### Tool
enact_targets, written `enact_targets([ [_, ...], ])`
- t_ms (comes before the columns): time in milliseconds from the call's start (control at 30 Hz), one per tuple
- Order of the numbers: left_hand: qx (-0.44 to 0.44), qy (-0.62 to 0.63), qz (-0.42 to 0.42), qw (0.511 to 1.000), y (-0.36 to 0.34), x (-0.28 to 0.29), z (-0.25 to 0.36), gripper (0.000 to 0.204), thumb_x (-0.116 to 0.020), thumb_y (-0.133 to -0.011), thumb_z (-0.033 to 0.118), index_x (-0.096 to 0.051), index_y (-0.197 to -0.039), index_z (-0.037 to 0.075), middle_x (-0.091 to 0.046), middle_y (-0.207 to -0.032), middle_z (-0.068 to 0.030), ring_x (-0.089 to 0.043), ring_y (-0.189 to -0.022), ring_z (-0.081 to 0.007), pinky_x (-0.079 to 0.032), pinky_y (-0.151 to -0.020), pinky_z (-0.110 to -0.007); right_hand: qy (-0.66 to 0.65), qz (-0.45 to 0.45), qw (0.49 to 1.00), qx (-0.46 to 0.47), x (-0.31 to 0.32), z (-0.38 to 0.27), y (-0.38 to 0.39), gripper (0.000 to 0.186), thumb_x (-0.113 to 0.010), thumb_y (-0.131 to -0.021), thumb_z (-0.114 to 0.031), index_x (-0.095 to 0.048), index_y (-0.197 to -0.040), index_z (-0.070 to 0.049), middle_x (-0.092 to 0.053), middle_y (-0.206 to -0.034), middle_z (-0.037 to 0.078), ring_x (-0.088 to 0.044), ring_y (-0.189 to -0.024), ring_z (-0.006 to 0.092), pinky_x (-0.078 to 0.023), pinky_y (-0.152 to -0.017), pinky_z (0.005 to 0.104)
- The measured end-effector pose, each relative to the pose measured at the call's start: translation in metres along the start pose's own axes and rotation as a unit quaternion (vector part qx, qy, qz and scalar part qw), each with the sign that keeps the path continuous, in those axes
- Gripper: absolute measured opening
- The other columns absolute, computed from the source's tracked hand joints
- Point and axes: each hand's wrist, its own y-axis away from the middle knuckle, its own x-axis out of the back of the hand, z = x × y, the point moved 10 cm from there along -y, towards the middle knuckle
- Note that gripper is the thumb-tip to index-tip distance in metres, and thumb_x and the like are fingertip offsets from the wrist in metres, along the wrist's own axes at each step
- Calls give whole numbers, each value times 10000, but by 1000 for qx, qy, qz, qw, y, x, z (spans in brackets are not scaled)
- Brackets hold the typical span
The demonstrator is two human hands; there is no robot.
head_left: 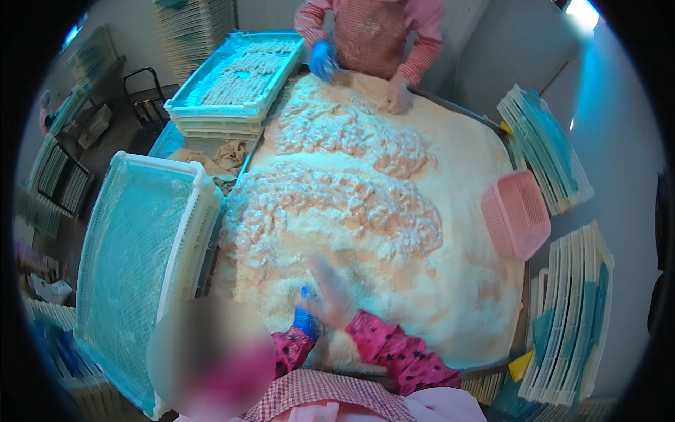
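My left hand, in a blue glove, is at the near edge of a wide bed of pale flour-like powder. Its fingers are partly hidden, so their hold is unclear. Just beside it, my right hand, in a thin whitish glove, stretches its fingers forward over the powder, slightly blurred. I see nothing in it. Beyond my hands lies a long heap of pinkish, powder-coated pieces, which look like raw meat. A second such heap lies farther off.
Across the table, another person's blue-gloved hand and pale-gloved hand work at the powder. A mesh-lined tray stands left, a stacked tray of coated pieces behind it. A pink basket and upright trays flank the right.
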Motion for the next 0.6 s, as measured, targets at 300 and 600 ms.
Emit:
enact_targets([
  [300,-56,-258,-104,959,-17,-101,226,481,-411,-919,425,-393,-1260,86,-508,-1044,-73,-500,-892,-142,-449,-767,-312,460,-39,885,58,94,102,-98,247,-684,-639,-135,-559,-846,-83,-552,-854,104,-526,-867,287,-424,-762,400],
  [600,-162,-688,64,704,25,-3,415,513,-392,-922,405,-367,-1328,93,-520,-1204,-56,-498,-1038,-178,-375,-881,-333,186,116,970,-106,135,110,-97,152,-630,-693,-53,-550,-822,-43,-550,-764,92,-562,-716,230,-460,-659,319],
])
